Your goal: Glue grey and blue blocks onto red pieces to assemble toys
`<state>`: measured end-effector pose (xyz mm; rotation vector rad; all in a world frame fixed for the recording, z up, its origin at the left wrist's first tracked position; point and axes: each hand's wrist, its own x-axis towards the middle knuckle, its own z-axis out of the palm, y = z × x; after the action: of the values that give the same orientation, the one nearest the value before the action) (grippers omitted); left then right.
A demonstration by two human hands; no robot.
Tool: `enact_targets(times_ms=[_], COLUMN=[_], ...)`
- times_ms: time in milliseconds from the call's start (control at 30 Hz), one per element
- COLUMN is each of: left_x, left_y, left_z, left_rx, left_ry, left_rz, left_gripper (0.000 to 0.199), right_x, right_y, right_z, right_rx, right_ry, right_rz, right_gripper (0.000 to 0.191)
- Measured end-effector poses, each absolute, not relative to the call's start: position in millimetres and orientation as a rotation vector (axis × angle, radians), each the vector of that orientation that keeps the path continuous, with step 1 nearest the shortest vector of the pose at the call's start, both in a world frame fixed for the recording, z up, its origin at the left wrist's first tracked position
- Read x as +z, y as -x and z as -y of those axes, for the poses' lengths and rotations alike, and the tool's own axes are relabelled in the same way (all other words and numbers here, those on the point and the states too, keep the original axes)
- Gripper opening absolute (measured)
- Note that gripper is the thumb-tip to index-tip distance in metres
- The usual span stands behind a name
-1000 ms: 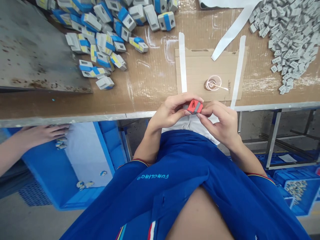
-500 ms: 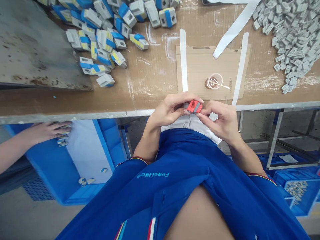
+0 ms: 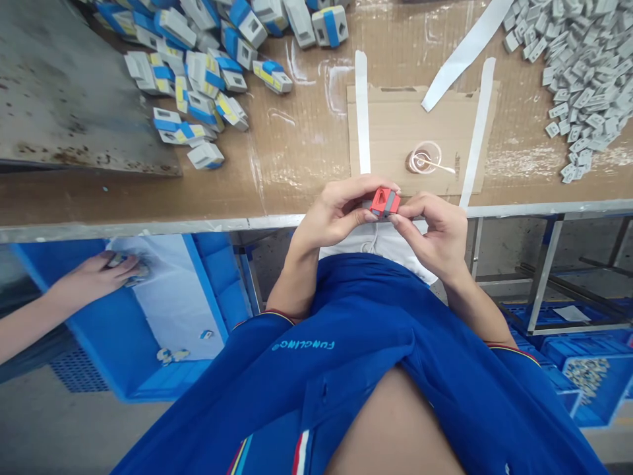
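A small red plastic block with a grey band (image 3: 384, 202) is held between my two hands just over the table's front edge. My left hand (image 3: 340, 214) pinches its left end between thumb and fingers. On the other side my right hand (image 3: 435, 227) has thumb and forefinger closed at the block's right end; whether a small piece sits between those fingertips is hidden. Beyond them, a clear cup (image 3: 424, 158) with a thin white stick leaning in it stands on a flat cardboard sheet (image 3: 395, 125).
White tape strips (image 3: 362, 112) run along the cardboard. White blocks with blue and yellow bands (image 3: 202, 72) pile at the back left beside a metal box (image 3: 74, 99). Small grey parts (image 3: 583, 92) heap at the right. Another person's hand (image 3: 93, 277) reaches into a blue crate (image 3: 133, 356).
The red block has turned slightly and risen a little in view, with both my hands still on it. At the left, the other person's hand has shifted and now grips some blocks.
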<state>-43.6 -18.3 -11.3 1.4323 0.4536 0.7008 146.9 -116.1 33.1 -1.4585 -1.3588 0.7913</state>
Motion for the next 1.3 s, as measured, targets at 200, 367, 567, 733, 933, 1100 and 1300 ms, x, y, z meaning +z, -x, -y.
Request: enact_targets(times_ms=[200, 367, 567, 733, 933, 1100, 1300], left_x=[-11.9, -12.6, -11.7, -10.0, -9.2, -9.9, -10.4], left_y=[43.3, 42.7, 40.1, 38.5, 37.3, 38.3, 38.9], left_z=[20.1, 20.1, 20.1, 21.5, 22.6, 22.7, 23.4], left_rx=[0.693, 0.715, 0.730, 0.732, 0.725, 0.698, 0.689], left_ry=[-1.409, -1.374, -1.281, -1.207, -1.145, -1.143, -1.149], left_rz=[-0.471, -0.448, -0.451, -0.410, -0.411, -0.422, -0.441], left_gripper=[0.047, 0.047, 0.051, 0.046, 0.047, 0.048, 0.050], right_x=[32.3, 29.4, 32.1, 38.8, 50.8, 56.8, 64.9], right_y=[-144.3, -143.9, -141.3, -144.7, -151.1, -152.4, -154.3], right_z=[117.2, 117.9, 119.1, 120.9, 119.8, 117.9, 114.7], right_rx=[0.861, 0.978, 1.023, 1.005, 0.943, 0.960, 1.023], right_ry=[1.442, 1.364, 1.406, 1.452, 1.553, 1.559, 1.624], right_rz=[1.252, 1.134, 1.074, 1.138, 1.292, 1.317, 1.335], right_gripper=[0.024, 0.024, 0.022, 0.019, 0.022, 0.018, 0.015])
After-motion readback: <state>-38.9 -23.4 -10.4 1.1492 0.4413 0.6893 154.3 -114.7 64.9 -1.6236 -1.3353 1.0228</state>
